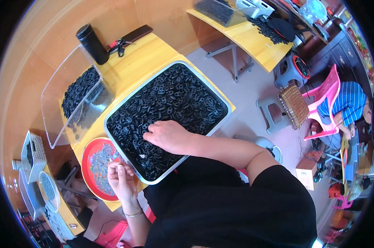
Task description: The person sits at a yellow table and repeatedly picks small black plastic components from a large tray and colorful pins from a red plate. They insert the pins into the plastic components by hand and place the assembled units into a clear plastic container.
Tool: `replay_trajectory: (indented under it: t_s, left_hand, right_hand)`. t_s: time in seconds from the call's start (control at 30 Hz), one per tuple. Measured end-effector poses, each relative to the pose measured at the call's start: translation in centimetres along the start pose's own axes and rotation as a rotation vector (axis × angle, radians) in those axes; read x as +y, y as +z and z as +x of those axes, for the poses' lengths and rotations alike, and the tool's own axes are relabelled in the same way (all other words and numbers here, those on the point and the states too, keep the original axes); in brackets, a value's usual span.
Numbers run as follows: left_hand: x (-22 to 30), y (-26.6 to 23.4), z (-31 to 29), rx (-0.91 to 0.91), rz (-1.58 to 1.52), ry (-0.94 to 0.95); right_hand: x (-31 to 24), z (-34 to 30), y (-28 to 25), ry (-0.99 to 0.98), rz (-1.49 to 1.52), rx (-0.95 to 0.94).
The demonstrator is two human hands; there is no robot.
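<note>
A white-rimmed rectangular tray (230, 109) full of small black plastic parts with holes (174, 95) lies on the table before me. My right hand (170, 137) reaches over its near side, fingers curled down onto the parts. The fingertips are partly hidden, so what they grip cannot be made out. By the tray's lower left corner, my left hand (121, 177) is raised with its fingers bent into a pinch. Anything inside it is too small to tell. Right beside it stands a round red dish (86, 161) holding many thin silvery pieces, seemingly screws (101, 164).
A clear bin (50, 120) with black parts stands left on the yellow table (147, 49), near a black bottle (92, 43) and red-handled pliers (120, 44). Another table (253, 41) stands far right. A person in a striped shirt (348, 99) sits by a pink chair (332, 89).
</note>
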State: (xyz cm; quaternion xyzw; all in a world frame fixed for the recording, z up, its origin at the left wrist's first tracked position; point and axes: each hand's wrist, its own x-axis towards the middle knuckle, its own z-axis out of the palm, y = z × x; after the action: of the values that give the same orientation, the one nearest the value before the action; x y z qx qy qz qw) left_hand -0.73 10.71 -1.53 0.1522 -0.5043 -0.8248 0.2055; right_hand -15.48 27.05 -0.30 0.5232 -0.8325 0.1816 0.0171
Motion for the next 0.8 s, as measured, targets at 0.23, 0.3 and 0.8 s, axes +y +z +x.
replay_trajectory:
  t_s: [0.23, 0.3, 0.8]
  left_hand:
    - [0.1, 0.3, 0.1, -0.148, -0.109, -0.078]
    - [0.3, 0.6, 0.1, -0.120, -0.119, -0.080]
    - [0.3, 3.1, 0.5, -0.021, -0.183, -0.084]
  right_hand:
    - [0.3, -0.6, -0.5, -0.057, 0.007, 0.028]
    - [0.4, -0.5, -0.4, -0.093, 0.048, 0.035]
    - [-1.8, 0.4, -2.5, 0.174, 1.158, 0.088]
